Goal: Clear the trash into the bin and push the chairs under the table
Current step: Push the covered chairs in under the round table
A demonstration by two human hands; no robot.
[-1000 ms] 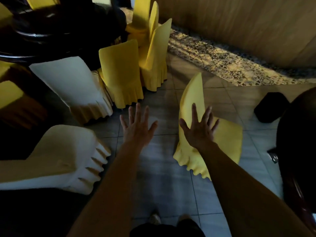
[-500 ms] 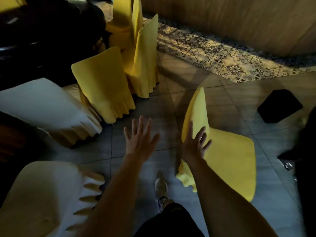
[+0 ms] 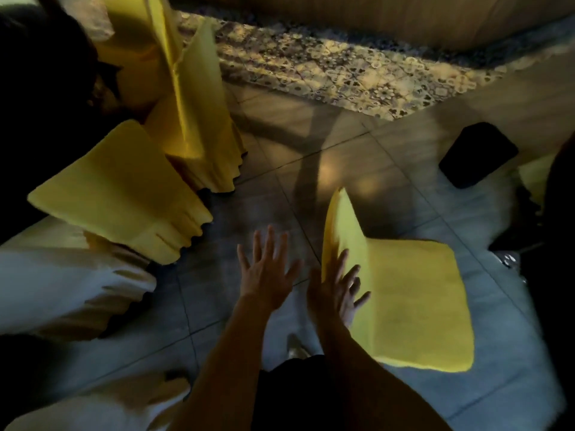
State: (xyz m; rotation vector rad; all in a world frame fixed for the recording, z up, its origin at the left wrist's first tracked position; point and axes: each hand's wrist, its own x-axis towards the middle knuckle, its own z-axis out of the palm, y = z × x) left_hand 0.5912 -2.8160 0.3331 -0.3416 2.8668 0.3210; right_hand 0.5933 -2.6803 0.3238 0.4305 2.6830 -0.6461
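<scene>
Left hand (image 3: 267, 269): forearm reaches forward from the lower middle, palm down, all five fingers spread wide and straight; it holds nothing and hangs over bare floor tile (image 3: 280, 194), just left of the near chair.

Right hand (image 3: 337, 293): forearm comes up from the lower right, wrist straight, fingers splayed and pointing forward. The fingertips overlap the back edge of the near chair; whether they press on the cover or only hover before it cannot be told through the blur. Nothing is gripped.

Near chair (image 3: 413, 306): yellow fabric cover, seat facing right, backrest upright along its left side, standing alone on the tile well apart from the other chairs.

Chair, yellow cover (image 3: 124, 194): left of centre, back toward the viewer, pleated skirt at its lower edge.

Two further yellow-covered chairs (image 3: 199, 119): upper left, close together beside a dark table edge (image 3: 46, 88).

Pale-covered chairs (image 3: 68, 284): lower left, nearest the viewer, touching the yellow one above.

Black flat object (image 3: 477, 155): on the floor, upper right, apart from all chairs.

Patterned tile strip (image 3: 342, 70): runs along the wooden wall (image 3: 373, 17).
</scene>
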